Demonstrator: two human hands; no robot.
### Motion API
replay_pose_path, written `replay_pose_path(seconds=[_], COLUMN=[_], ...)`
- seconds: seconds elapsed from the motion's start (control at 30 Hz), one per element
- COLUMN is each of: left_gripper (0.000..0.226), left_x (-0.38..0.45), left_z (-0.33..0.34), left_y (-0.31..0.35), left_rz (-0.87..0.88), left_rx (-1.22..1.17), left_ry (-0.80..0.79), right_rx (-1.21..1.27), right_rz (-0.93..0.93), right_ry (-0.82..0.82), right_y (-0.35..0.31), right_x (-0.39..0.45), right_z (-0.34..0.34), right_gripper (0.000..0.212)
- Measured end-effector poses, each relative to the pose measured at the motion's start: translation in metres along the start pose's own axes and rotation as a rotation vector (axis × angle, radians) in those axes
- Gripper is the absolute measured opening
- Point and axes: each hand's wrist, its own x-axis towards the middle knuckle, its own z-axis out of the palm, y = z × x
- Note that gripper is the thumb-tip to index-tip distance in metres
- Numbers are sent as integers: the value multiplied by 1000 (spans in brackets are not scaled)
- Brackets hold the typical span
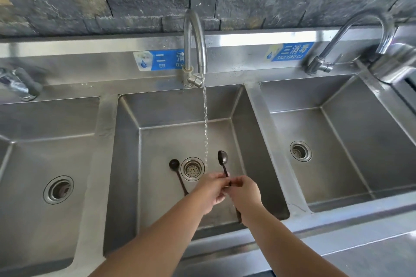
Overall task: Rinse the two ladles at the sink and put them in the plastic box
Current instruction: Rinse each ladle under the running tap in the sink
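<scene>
Both hands hold one dark ladle over the middle sink basin while the tap runs.

The left hand (210, 191) and right hand (244, 193) meet above the near half of the middle basin (126, 164), fingers closed around the handle of the held ladle (222, 159); its bowl points to the far side, just right of the water stream (205, 123) falling from the curved tap (194, 47). How the fingers share the grip is hard to make out, since the hands overlap. The handle's near end seems to show below the right wrist. The second ladle (176, 172) lies on the basin floor just left of the drain strainer (192, 168), bowl far, handle running near toward the left hand. The left basin (27, 132) and right basin (351, 123) flank it.
</scene>
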Motion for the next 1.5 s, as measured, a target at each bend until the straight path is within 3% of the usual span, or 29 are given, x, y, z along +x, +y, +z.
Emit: replay_pose_path(seconds=[0.2, 0.37, 0.6, 0.73, 0.83, 1.03, 1.1, 1.13, 1.23, 1.5], left_gripper=[7, 11, 18, 21, 23, 22, 21, 19, 14, 18], left_x=[0, 19, 70, 116, 155, 232, 254, 265, 292, 325], left_z=[38, 86, 210, 279, 320, 353, 354, 354, 351, 338], left_y=[13, 28, 43, 37, 19, -35, -52, -61, -83, -102], left_rz=[49, 152, 269, 248, 235, 197, 174, 150, 88, 24], left_rx=[-18, 34, 194, 369, 553, 961, 1048, 1062, 1082, 1232], left_ry=[-70, -11, 14, -18, -23, -31, -13, -1, 19, 93], right_rx=[-12, 152, 242, 145, 81, -35, -48, -41, -24, 54], right_rz=[-81, -109, -139, -90, 45, 296, 373, 406, 452, 637], right_ry=[31, -32, -34, 2, 12, -77, -119, -143, -165, -168], right_y=[-1, 1, 11, 35, 64, 127, 146, 155, 177, 197], right_x=[12, 46, 125, 178, 218, 288, 308, 316, 339, 367], right_z=[-29, -77, -190, -256, -286, -287, -282, -280, -271, -243], right_gripper=[12, 11, 12, 5, 18, 22, 12, 6, 30, 31])
